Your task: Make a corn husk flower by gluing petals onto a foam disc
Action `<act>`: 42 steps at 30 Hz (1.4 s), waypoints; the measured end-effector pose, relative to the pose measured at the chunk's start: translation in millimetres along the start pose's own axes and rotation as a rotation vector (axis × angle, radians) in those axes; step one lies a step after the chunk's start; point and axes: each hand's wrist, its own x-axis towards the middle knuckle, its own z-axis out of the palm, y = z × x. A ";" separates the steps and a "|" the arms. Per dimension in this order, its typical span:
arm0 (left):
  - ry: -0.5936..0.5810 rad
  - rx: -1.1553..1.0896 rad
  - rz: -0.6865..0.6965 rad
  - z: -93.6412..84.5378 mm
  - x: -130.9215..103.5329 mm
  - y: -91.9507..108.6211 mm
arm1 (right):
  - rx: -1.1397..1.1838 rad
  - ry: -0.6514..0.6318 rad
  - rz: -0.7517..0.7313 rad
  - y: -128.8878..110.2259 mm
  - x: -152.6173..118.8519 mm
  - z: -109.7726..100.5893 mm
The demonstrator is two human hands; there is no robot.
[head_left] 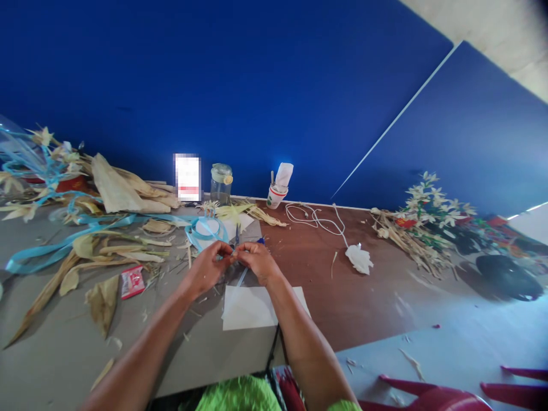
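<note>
"Grip first: apart or together?"

"Together; left hand [210, 266] and right hand [257, 261] tip to tip above the table [192, 357], pinched on a small pale piece [233, 256] between the two"

"Why such a pinch?"

"Looks too small for a full fist; probably calls for fine control from both sides at once; cannot tell the exact shape, mostly covered"

"And the thin strip [242, 278] just below?"

"Seems to hang from the pinch, maybe as part of the same piece; cannot tell for sure"

"White paper [248, 309] next: why on the near side of both hands?"

"Lies flat just this side of the work, partly hidden from view; perhaps put there as a clean patch for close handling"

"Ribbon roll [194, 235] and blue handle [261, 241]?"

"Both just beyond the pinch; likely placed for a short reach, without getting in the way"

"Dry leaves [115, 188] over to the left?"

"Heaped and spread well to the side of the left hand; seems meant to leave room in front"

"Bottle [221, 194] and cup [276, 198]?"

"Set back near the blue wall [274, 85], probably to stay clear of knocks"

"White flowers [432, 201] at the far right?"

"Well apart from both hands; perhaps stood over there so as to avoid crushing"
</note>
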 end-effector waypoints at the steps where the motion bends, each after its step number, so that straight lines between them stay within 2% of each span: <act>1: -0.003 0.020 0.005 0.4 -0.3 1.2 | 0.043 -0.010 0.027 -0.4 0.0 -0.1; 4: 0.004 0.075 0.034 2.4 0.0 1.2 | 0.061 -0.010 0.056 -2.8 -0.9 -0.8; 9: 0.066 0.216 0.086 6.6 1.9 -6.3 | -0.262 0.033 -0.124 -9.3 -3.8 -2.1; 13: 0.079 0.256 0.083 5.5 1.2 -5.3 | -0.306 0.051 -0.146 -12.6 -5.8 -2.8; 16: 0.009 0.153 0.060 -1.9 0.1 0.1 | -0.233 0.046 -0.120 -12.8 -6.2 -5.8; 19: -0.145 -0.074 0.013 -10.2 -0.2 1.7 | -0.161 0.018 -0.116 -11.4 -5.4 -9.1; 21: -0.180 -0.201 -0.044 -12.4 0.3 -0.8 | -0.152 -0.010 -0.121 -9.7 -4.4 -9.5; 25: -0.168 -0.338 -0.109 -8.5 1.8 -6.9 | -0.181 0.026 -0.124 -5.8 -2.2 -5.4; 28: -0.108 -0.374 -0.130 -5.1 2.0 -5.9 | -0.197 0.093 -0.150 -3.7 -0.5 -2.0; 30: -0.073 -0.392 -0.152 -5.1 1.4 -3.7 | -0.160 0.112 -0.156 -2.9 0.3 -1.1; 32: -0.090 -0.468 -0.186 -6.6 1.1 -2.8 | -0.065 0.103 -0.136 -2.8 0.5 -1.0; 36: -0.126 -0.719 -0.259 -11.3 3.0 -7.5 | 0.176 -0.012 -0.048 -5.0 -1.2 -0.4; 39: -0.115 -0.782 -0.229 -15.4 3.7 -11.1 | 0.310 -0.080 -0.010 -8.1 -3.0 0.2; 42: -0.180 -0.793 -0.187 -19.3 0.9 -8.8 | 0.442 -0.095 0.015 -11.2 -4.2 -1.8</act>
